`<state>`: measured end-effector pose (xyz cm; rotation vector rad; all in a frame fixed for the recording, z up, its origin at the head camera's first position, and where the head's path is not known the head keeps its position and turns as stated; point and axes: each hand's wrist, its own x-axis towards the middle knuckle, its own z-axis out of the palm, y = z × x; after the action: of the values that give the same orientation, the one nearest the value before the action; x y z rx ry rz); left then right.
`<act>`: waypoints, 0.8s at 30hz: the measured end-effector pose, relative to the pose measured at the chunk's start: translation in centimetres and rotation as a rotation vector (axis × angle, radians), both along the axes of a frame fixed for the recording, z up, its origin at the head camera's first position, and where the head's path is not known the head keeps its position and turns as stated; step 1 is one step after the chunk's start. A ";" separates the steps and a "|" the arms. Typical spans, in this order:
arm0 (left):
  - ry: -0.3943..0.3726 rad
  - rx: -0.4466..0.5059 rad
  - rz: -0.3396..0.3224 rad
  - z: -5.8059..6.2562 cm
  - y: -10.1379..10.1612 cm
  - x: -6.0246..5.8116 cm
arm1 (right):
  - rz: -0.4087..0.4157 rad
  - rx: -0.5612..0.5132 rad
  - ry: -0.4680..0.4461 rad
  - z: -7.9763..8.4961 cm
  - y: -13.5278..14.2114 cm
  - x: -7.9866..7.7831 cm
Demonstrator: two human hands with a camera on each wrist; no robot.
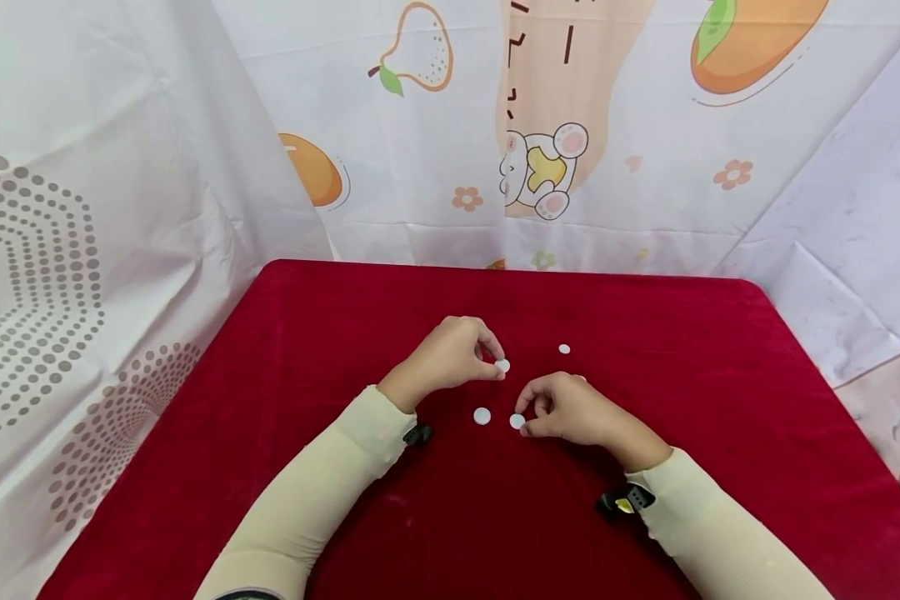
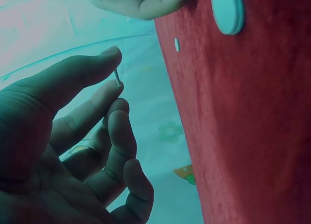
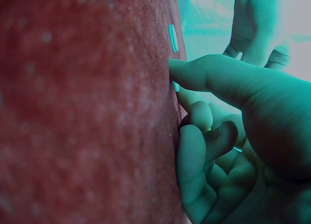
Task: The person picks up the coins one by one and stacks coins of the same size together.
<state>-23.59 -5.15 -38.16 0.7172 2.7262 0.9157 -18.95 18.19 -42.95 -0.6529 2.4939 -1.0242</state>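
My left hand (image 1: 453, 354) pinches a small white disc (image 1: 502, 365) between thumb and index finger. In the left wrist view that disc (image 2: 117, 78) shows edge-on, held off the cloth, with the other fingers loosely bent. My right hand (image 1: 573, 408) is down at the red cloth, thumb and index finger at opposite edges of another white disc (image 1: 517, 422). The thumb partly covers this disc (image 3: 176, 86) in the right wrist view. Just left of it a third white disc (image 1: 482, 416) lies flat on the cloth.
A red cloth (image 1: 330, 333) covers the table. One more white disc (image 1: 564, 349) lies farther back, and the edge of another (image 1: 582, 378) peeks out behind the right hand. Printed curtains (image 1: 420, 167) hang behind the table and along both sides.
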 end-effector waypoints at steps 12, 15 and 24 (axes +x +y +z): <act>-0.010 -0.047 -0.067 -0.2 0.1 0.9 | 0.004 0.010 -0.001 0.0 0.0 -0.1; -0.012 -0.062 -0.078 -0.3 0.2 1.1 | 0.008 0.008 0.002 0.0 0.1 -0.1; -0.042 -0.095 -0.114 -0.5 0.5 1.4 | 0.011 0.011 0.011 0.0 0.1 -0.1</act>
<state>-22.21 -4.70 -38.69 0.8161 2.6409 0.7625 -19.00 18.26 -43.00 -0.6709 2.5009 -1.0048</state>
